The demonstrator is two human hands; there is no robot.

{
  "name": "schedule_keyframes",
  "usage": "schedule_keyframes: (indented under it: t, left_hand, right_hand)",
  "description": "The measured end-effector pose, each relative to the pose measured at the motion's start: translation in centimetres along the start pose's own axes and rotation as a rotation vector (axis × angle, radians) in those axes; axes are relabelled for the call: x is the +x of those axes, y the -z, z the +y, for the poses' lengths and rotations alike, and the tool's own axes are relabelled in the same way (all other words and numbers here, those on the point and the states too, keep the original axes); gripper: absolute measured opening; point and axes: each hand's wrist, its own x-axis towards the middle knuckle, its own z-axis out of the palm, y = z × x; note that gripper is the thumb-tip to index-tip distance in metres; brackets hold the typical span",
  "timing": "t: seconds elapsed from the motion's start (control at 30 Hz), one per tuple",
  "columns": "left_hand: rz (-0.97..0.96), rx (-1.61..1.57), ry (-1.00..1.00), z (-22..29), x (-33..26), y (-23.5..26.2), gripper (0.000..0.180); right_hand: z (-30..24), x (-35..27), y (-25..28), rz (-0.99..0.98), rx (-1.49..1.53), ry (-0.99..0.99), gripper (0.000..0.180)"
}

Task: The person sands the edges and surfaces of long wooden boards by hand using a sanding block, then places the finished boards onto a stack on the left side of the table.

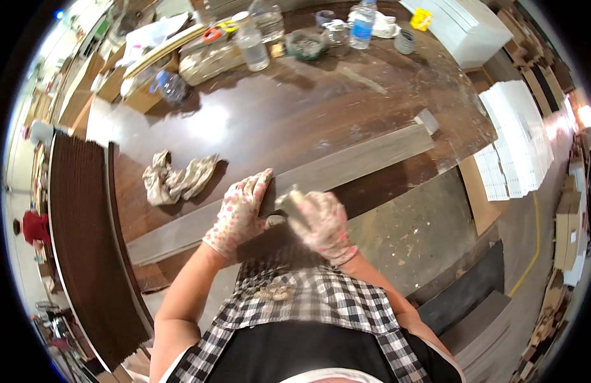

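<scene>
1. The right hand [321, 220], in a spotted work glove, is seen with its fingers curled around a small greyish tool [288, 199]; what kind of tool it is cannot be told from the blurred picture. A firm, low grip seems best, so that the tool is kept flat on the wood.
2. The left hand [239, 214], gloved alike, is laid flat with its fingers pressed together on the long grey board [346, 167], just left of the tool. Steady downward pressure is judged needful, so that the board is not shifted.
3. The board is lain slantwise across the dark wooden desk [270, 121], from the near left to the far right, with its near part under both hands. Strokes are probably best kept along its length.
4. A crumpled rag [174, 180] is found left of the hands, near enough for wiping.
5. Plastic bottles [252, 46] and small tubs [304, 45] are stood at the far edge, well apart from the work.
</scene>
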Motion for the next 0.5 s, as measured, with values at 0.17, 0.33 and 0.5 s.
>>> schedule_keyframes:
  t: [0.17, 0.33, 0.5]
  left_hand:
    - [0.281, -0.131, 0.246, -13.0, -12.0, 5.3, 0.047]
    - [0.294, 0.099, 0.615, -22.6, -27.5, 4.5, 0.034]
    - [0.383, -0.099, 0.464, -23.1, -28.9, 5.0, 0.043]
  right_hand:
    - [5.9, 1.1, 3.8, 0.225, -0.540, -0.165, 0.069]
    - [-4.1, -0.3, -4.1, 0.107, -0.323, -0.135, 0.066]
    - [-16.1, -0.7, -12.0, -0.130, 0.019, 0.136, 0.053]
